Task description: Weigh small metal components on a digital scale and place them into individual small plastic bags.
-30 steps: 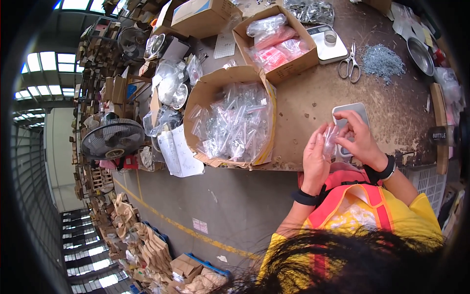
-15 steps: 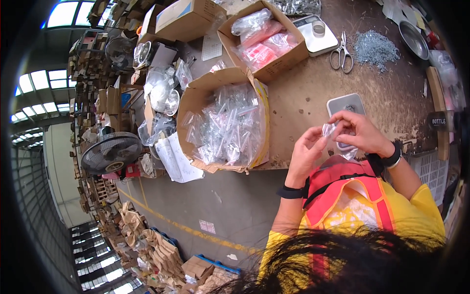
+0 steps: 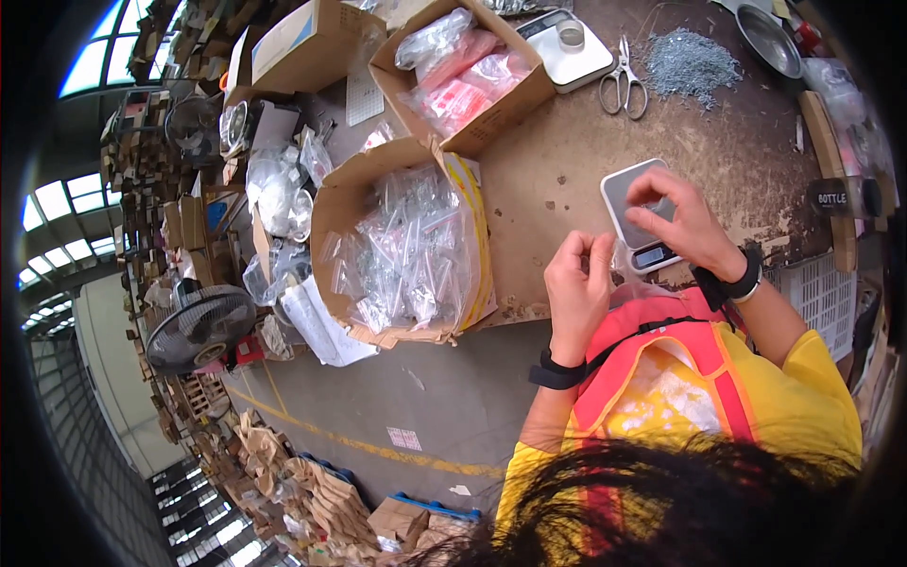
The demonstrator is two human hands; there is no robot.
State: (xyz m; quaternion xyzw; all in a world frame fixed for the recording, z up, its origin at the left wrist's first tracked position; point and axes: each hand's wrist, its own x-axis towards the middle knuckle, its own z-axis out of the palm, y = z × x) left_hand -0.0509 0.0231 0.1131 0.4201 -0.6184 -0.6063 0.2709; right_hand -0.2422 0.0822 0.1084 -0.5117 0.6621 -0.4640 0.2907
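Observation:
My left hand (image 3: pixel 579 288) is closed, thumb against fingers, on a clear plastic bag (image 3: pixel 623 259) that hangs beside its fingertips in front of my red apron. My right hand (image 3: pixel 688 227) is over the small digital scale (image 3: pixel 616 200), its fingers curled in toward the thumb. What those fingers hold, if anything, is hidden. The scale has a grey top and a lit display (image 3: pixel 650 256) at its near end, just below my right hand. Left of my hands, an open cardboard box (image 3: pixel 331 203) is full of clear bags (image 3: pixel 416 246) with small metal pieces.
Farther back are a box of red and clear bags (image 3: pixel 468 80), a white scale (image 3: pixel 578 64) with a round cup, scissors (image 3: pixel 624 85) and a heap of small screw-like metal pieces (image 3: pixel 694 66). A metal bowl (image 3: pixel 770 40) is at the far right. A fan (image 3: pixel 200 326) stands left.
My hands have come apart. The right one has left the plastic bag and curled above the scale, while the left keeps the bag. The whole view has shifted slightly.

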